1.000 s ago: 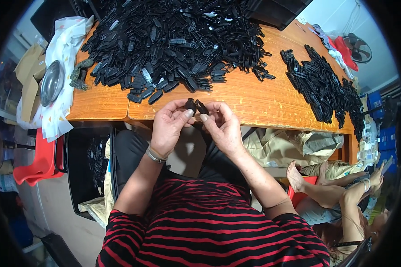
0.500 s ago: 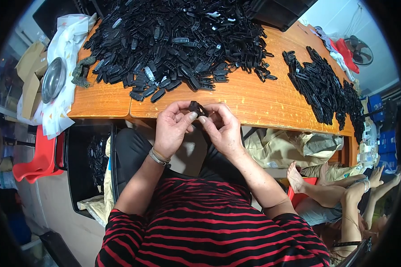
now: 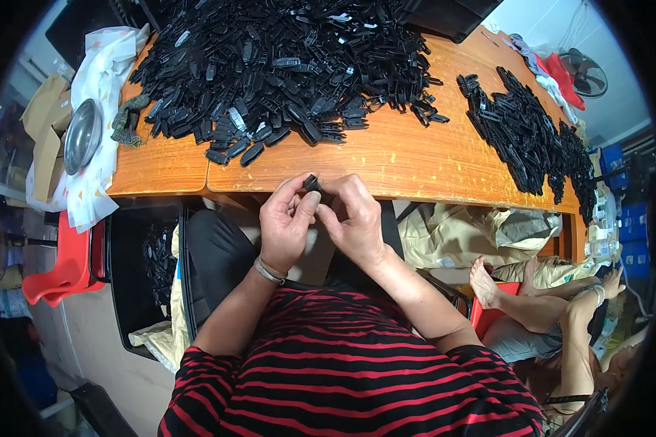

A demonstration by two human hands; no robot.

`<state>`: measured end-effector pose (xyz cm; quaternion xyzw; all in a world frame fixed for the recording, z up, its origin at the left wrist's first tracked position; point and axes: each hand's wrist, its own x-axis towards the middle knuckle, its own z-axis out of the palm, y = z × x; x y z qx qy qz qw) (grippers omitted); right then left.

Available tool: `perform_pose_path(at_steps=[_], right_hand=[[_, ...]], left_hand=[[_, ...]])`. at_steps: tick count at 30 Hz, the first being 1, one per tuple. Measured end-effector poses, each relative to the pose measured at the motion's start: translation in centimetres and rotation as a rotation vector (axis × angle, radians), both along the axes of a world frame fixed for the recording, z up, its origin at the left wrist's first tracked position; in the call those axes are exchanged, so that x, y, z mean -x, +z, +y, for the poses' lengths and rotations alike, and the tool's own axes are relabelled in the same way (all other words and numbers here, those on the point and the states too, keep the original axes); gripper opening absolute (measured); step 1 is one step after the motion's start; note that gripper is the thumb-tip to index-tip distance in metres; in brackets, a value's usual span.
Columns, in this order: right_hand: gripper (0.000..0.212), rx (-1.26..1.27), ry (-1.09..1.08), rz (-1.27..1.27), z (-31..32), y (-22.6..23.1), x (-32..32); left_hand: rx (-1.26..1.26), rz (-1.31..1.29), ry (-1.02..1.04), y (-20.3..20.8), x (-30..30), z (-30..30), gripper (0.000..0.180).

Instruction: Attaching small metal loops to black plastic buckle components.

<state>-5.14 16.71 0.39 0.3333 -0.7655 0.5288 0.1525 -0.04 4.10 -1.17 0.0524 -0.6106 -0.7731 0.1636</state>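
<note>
Just in front of the table's near edge, my left hand [image 3: 287, 225] pinches a small black plastic piece [image 3: 311, 183] between thumb and fingers. My right hand [image 3: 354, 218] meets it from the other side, thumb and fingers closed on the same piece; most of the piece is covered by my fingers. Beyond my hands a large heap of black plastic pieces [image 3: 270, 73] is spread over the wooden table [image 3: 386, 160]. They are long and narrow, some with slots, and several loose ones lie along the heap's near edge.
A second heap of black parts [image 3: 517, 131] lies at the right. On the left are a metal bowl [image 3: 84, 137] on white sheeting and a dark green cloth [image 3: 129, 120]. A black bin [image 3: 146, 269] stands below the table by a red chair [image 3: 69, 269]. Another person's leg [image 3: 521, 306] is at right.
Both hands have come closer together and the black piece has turned; less of it shows between my fingers. The view has shifted slightly.
</note>
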Motion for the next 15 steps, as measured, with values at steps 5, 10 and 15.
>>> perform_pose_path(at_steps=[5,10,15], right_hand=[[0.029,0.042,0.042,-0.079,0.1,0.2,-0.7],[0.026,0.115,0.091,-0.242,0.2,0.1,-0.9],[0.029,0.060,0.094,-0.190,0.6,0.5,-0.6]], left_hand=[[-0.240,0.104,-0.021,-0.1,-0.1,0.2,0.029],[-0.256,0.070,-0.063,-0.8,-0.1,-0.7,0.027],[-0.240,0.068,-0.069,-0.8,-0.2,-0.7,0.027]])
